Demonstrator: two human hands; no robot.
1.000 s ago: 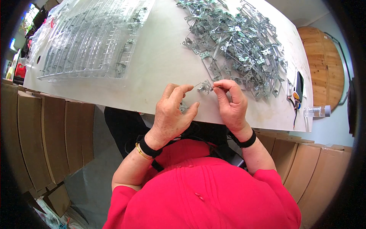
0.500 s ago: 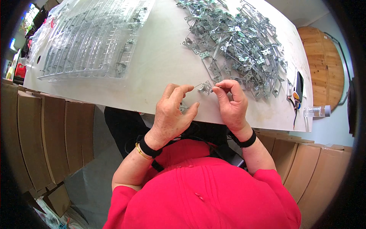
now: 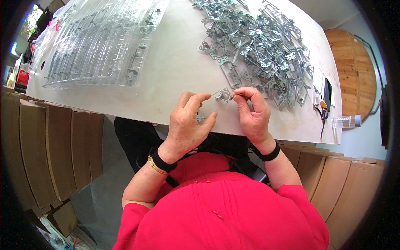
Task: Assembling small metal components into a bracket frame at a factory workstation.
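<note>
A thin metal bracket with a rod (image 3: 223,95) is held just above the near edge of the table, between my two hands. My left hand (image 3: 185,121) curls round its left part, thumb and forefinger apart, and a plate of grey metal (image 3: 200,117) shows inside the curl. At the bracket's right end, my right hand (image 3: 253,111) is closed in a pinch of thumb and forefinger. A small dark bit shows at those fingertips, too tiny to name. Just beyond the right hand lies a large heap of similar metal brackets (image 3: 262,46).
Clear plastic trays (image 3: 93,54) holding metal parts lie at the far left of the white table (image 3: 175,62). On the right are a dark phone-like object (image 3: 327,92), a tool with a cord (image 3: 323,105) and a clear bottle (image 3: 343,121). Cardboard boxes (image 3: 58,146) line both sides.
My right fingertips have shifted very slightly left against the bracket's end. The left hand and everything on the table stay as they were.
</note>
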